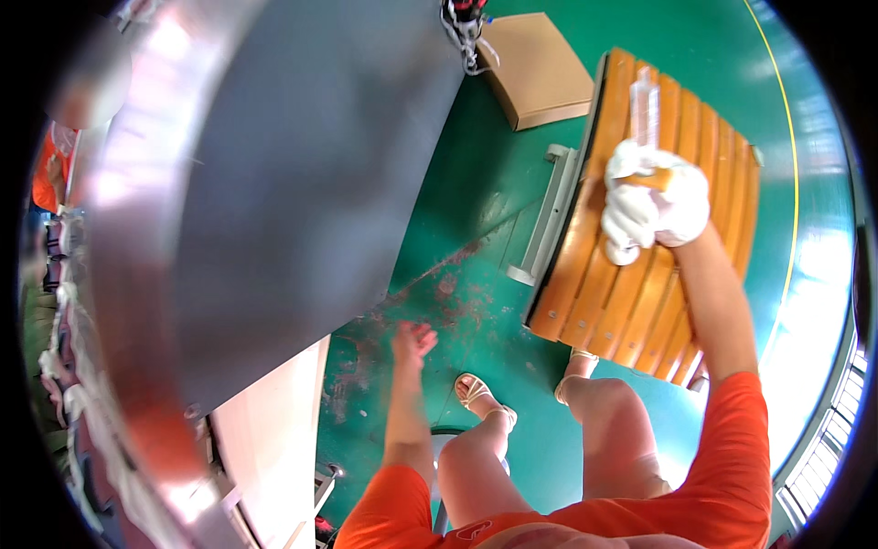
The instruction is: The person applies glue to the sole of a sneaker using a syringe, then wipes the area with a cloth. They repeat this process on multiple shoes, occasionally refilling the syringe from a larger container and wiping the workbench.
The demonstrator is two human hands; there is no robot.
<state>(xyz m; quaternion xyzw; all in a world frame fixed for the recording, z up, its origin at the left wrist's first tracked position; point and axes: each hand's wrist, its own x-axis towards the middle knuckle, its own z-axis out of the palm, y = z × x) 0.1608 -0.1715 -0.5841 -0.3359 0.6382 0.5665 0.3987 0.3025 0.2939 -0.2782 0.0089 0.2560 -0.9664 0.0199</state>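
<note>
A white bundle, soft and lumpy like gloves or cloth, is seen at the right hand, by which most of the fingers are hidden; whether it is worn or held, and how tightly the fingers are closed, cannot be told. In the middle of the white, an orange-brown patch is visible, but it is not clear if this is a separate piece or the wood below. The bundle is situated over the upper half of a slatted wooden bench; contact with the slats cannot be confirmed. Just beyond it, a clear, narrow object is blurred, so its kind is hard to make out. The left hand, also blurred, is held well apart above the green floor, with its fingers loosely bent and parted. Beside the bench, a pale metal rail is seen, and farther up a cardboard box. The left side is filled by a large dark grey panel. Some cables are cut off by the top edge, and at the far left a person in orange is only partly shown.
</note>
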